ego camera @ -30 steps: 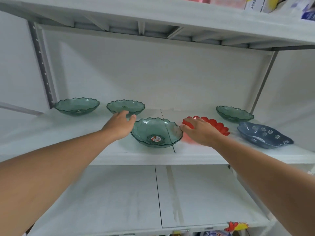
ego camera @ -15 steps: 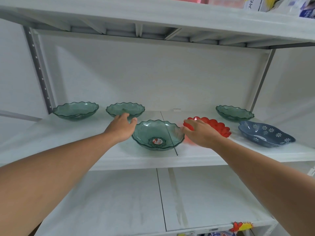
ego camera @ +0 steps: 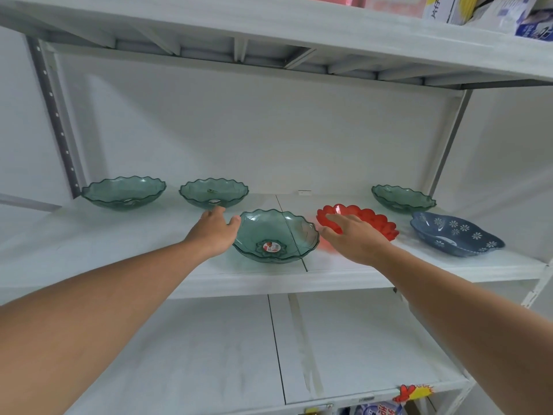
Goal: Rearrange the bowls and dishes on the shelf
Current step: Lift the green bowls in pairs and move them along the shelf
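Observation:
A clear green scalloped bowl (ego camera: 276, 235) with a red sticker stands near the front middle of the white shelf (ego camera: 299, 280). My left hand (ego camera: 214, 233) is at its left rim, thumb against the edge, fingers apart. My right hand (ego camera: 356, 239) lies spread at the bowl's right rim, in front of a red scalloped bowl (ego camera: 374, 220) and hiding part of it. Neither hand lifts anything. Behind stand three more green bowls: far left (ego camera: 124, 193), middle left (ego camera: 214, 193) and back right (ego camera: 402, 199). A blue flowered dish (ego camera: 454, 238) sits at the right.
The shelf's back wall and side posts (ego camera: 57, 115) close the space. An upper shelf (ego camera: 299, 25) carries boxes (ego camera: 443, 7). A lower white shelf (ego camera: 269, 354) lies below, with colourful packages (ego camera: 377, 408) under its front edge.
Both hands stay on either side of the front green bowl. My right fingers have spread slightly over the red bowl. The view has tilted a little.

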The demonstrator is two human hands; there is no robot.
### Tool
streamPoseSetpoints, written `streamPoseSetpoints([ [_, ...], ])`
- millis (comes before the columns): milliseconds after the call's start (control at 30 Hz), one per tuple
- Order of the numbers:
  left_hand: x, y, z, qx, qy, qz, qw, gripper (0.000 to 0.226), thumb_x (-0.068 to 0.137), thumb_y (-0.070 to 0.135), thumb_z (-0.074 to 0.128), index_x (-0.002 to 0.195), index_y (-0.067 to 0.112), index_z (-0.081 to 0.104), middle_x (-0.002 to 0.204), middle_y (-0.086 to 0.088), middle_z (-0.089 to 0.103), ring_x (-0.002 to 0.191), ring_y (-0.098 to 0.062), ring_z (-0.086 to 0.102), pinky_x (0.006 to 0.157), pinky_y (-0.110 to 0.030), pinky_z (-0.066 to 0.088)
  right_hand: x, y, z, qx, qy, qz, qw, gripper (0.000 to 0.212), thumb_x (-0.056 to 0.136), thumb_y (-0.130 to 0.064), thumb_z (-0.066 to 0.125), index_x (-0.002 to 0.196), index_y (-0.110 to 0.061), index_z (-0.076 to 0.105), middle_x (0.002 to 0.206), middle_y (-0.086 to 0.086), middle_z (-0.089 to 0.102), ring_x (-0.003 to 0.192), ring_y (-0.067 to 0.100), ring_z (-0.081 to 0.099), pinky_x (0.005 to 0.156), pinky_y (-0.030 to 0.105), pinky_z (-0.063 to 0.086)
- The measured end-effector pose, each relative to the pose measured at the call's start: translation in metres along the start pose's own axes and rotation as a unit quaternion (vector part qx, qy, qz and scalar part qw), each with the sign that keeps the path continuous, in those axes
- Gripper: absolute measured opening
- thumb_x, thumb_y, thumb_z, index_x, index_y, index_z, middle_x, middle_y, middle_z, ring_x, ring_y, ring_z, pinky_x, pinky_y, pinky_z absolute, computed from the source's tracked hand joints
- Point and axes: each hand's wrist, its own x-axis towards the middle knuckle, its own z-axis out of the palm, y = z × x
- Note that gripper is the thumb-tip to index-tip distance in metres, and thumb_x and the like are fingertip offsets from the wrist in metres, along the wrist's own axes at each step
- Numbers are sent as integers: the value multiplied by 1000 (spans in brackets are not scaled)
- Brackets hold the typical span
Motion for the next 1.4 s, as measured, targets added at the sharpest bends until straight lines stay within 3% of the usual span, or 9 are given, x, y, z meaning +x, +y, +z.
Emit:
streamPoseSetpoints([
  [167, -1, 3, 10, -38, -32, -84, 995, 62, 106, 46, 40, 156, 10, 36, 131, -17, 59, 103, -36, 71, 79, -39, 56, -7, 7, 1, -2, 10, 9, 1000, 76, 97, -72, 35, 165, -37, 37, 172, 5, 36, 153, 38, 40, 119, 55, 37],
  [267, 2, 4, 25, -197, -74, -159, 965, 37, 102, 18, 49, 137, 7, 48, 120, -12, 63, 79, -35, 80, 75, -41, 67, -11, 15, 2, -6, 18, 17, 1000, 74, 98, -71, 38, 164, -38, 38, 169, 5, 40, 150, 36, 44, 118, 54, 39],
  [467, 16, 16, 33, -329, -50, -161, 929, 32, 101, 1, 45, 126, -4, 65, 116, -24, 75, 70, -37, 74, 84, -49, 66, -15, 41, -5, -4, 39, 30, 999, 74, 94, -68, 39, 161, -36, 43, 162, 5, 48, 143, 31, 50, 108, 51, 44],
  [667, 26, 69, 10, -325, 1, -130, 937, 35, 101, 0, 41, 124, 0, 67, 109, -16, 77, 64, -31, 73, 61, -35, 66, -4, 87, -29, -8, 55, 34, 998, 70, 97, -65, 40, 160, -34, 43, 160, 9, 50, 141, 35, 52, 108, 49, 44],
  [800, 33, 126, 31, -337, 15, -115, 934, 34, 101, -1, 37, 119, 0, 66, 103, -16, 77, 61, -32, 72, 72, -42, 68, 11, 138, -49, 4, 60, 28, 998, 70, 100, -66, 39, 162, -35, 41, 165, 7, 45, 146, 34, 48, 112, 53, 43],
  [900, 37, 176, 62, -355, 26, -110, 928, 28, 102, -3, 37, 108, 1, 64, 98, -17, 74, 60, -31, 71, 49, -32, 64, 24, 186, -64, 10, 65, 28, 997, 72, 100, -68, 39, 164, -35, 39, 169, 6, 40, 150, 33, 44, 116, 54, 42],
  [1067, 48, 256, 118, -373, 30, -116, 920, 27, 102, -7, 40, 92, 1, 63, 91, -19, 73, 64, -32, 72, 44, -29, 61, 55, 284, -89, 16, 53, 6, 998, 75, 100, -68, 39, 165, -31, 37, 168, 10, 41, 147, 36, 47, 116, 53, 42],
  [1233, 67, 308, 151, -377, 41, -138, 915, 26, 104, -6, 39, 94, 0, 62, 92, -22, 74, 54, -30, 73, 43, -27, 59, 97, 360, -114, 23, 51, 9, 998, 69, 100, -62, 44, 160, -29, 46, 161, 12, 49, 143, 34, 50, 116, 49, 42],
  [1400, 93, 326, 163, -370, 44, -150, 916, 24, 107, 0, 44, 116, -2, 66, 106, -20, 76, 65, -33, 76, 53, -31, 65, 142, 397, -123, 38, 47, 17, 998, 69, 100, -62, 44, 159, -27, 47, 160, 12, 50, 141, 34, 53, 114, 47, 44],
])
